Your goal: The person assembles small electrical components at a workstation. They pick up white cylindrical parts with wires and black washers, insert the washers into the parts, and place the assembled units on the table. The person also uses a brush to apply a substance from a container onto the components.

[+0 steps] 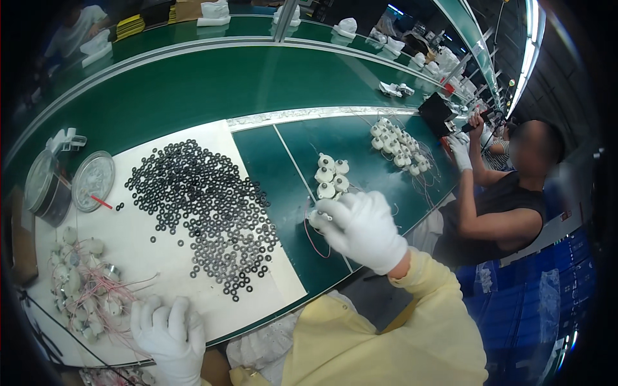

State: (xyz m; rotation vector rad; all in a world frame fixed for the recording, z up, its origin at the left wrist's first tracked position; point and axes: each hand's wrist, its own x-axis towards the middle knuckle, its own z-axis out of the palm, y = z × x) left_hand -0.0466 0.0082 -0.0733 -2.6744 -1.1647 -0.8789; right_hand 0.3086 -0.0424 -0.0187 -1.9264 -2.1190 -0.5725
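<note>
Motors (325,175) stand in two groups on the green table (302,138), so these look done; a tangled pile (76,278) with pink wires (138,283) at left and many loose black rings (193,186) seem to remain. The right hand (367,233) reaches forward, palm down, fingers bent narrowly around one motor (315,220), which they partly hide. The left hand (168,334) lies low beside the pile, fingers loosely curled; whether they hold a wire, I cannot tell.

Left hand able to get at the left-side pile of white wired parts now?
Likely yes: the left hand is close beside the pile of white parts, with only loose pink wires visible between.
</note>
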